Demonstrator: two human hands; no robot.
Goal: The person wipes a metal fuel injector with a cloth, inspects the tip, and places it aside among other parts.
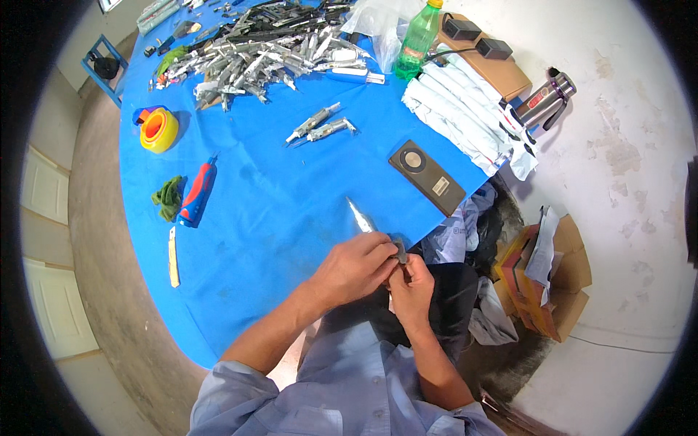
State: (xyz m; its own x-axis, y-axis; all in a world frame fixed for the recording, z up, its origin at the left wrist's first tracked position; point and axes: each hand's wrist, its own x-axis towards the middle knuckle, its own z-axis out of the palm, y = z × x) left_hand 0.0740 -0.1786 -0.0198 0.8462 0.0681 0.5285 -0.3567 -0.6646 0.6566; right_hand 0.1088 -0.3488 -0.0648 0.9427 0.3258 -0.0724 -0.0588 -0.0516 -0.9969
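Near the front edge of the blue-covered table, my left hand (356, 265) is closed around a slim, silver, pen-shaped device (360, 216); its pointed tip sticks out away from me. Close beside it, my right hand (412, 291) is pinched at the near end, by a small dark grey piece (399, 251). Fingers hide the middle of the device, and whether the grey piece is joined to it I cannot tell. Farther off lie two similar silver-grey devices (314, 125), side by side. A large pile of such devices (254, 62) covers the far part of the table.
To the left lie tape rolls (158, 131), a red-and-blue handled tool (198, 190), a green cloth (168, 198) and a narrow strip (174, 257). To the right are a dark flat box (427, 178), white packages (458, 116), a green bottle (418, 40), a flask (544, 98) and an open carton (542, 280).
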